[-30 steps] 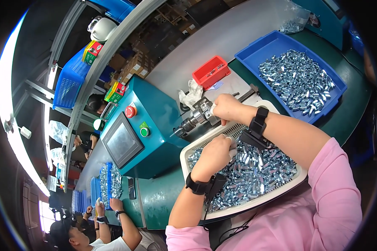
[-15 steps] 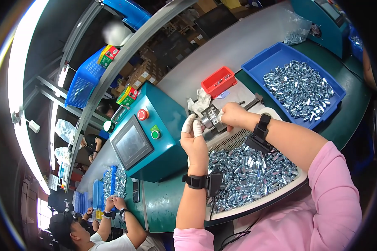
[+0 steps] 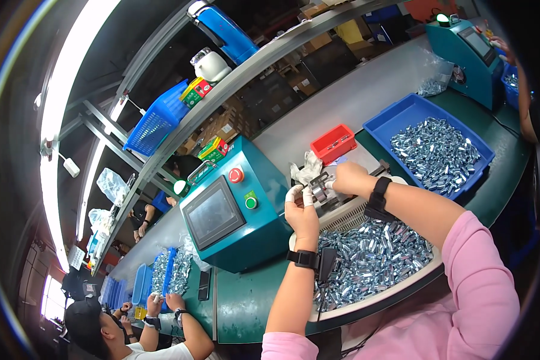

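A small metal fixture [image 3: 321, 191] stands behind a cream basket [image 3: 426, 268] heaped with shiny metal pieces [image 3: 372, 258]. At the fixture's left side is my left hand [image 3: 302, 217], white covers on its fingertips, thumb and fingers drawn together in a pinch. Whatever lies between them is too small to make out. My right hand [image 3: 349, 180] is closed against the fixture's right side, its fingers curled down and partly hidden. A crumpled white glove [image 3: 306, 168] lies just beyond the fixture.
Left of my hands stands a teal machine [image 3: 264, 222] with a screen and buttons. A red bin [image 3: 333, 144] sits behind the fixture. To the right is a blue tray [image 3: 380, 127] of metal pieces. Another person [image 3: 102, 330] works at the lower left.
The whole view has shifted, so the bench and machine appear lower and farther right. Both hands stay at the fixture, with little visible change in their grips.
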A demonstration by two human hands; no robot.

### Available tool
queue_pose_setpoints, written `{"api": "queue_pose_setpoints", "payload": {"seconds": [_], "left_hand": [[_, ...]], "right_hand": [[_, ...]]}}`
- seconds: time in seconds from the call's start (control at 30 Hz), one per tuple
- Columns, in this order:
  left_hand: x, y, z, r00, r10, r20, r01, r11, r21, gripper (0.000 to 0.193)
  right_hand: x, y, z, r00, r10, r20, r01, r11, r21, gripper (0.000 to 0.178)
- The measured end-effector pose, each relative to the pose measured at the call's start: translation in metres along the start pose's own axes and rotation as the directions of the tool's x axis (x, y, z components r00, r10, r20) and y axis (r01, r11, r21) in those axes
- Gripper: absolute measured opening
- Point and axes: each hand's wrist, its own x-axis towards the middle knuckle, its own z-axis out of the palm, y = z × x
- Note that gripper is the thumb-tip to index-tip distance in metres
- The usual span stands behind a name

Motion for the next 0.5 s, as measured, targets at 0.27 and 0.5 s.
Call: {"api": "queue_pose_setpoints", "payload": {"seconds": [0.27, 0.5], "left_hand": [[0.0, -0.004, -0.001, 1.0, 0.014, -0.01, -0.013, 0.998, 0.065, 0.019], [0.0, 0.0, -0.003, 1.0, 0.012, -0.001, -0.012, 0.999, 0.044, 0.019]], "right_hand": [[0.005, -0.014, 0.001, 0.927, -0.202, -0.315, 0.045, 0.895, -0.443, 0.017], [0.013, 0.099, -0.077, 0.814, 0.133, -0.565, -0.43, 0.792, -0.434, 0.017]]}}
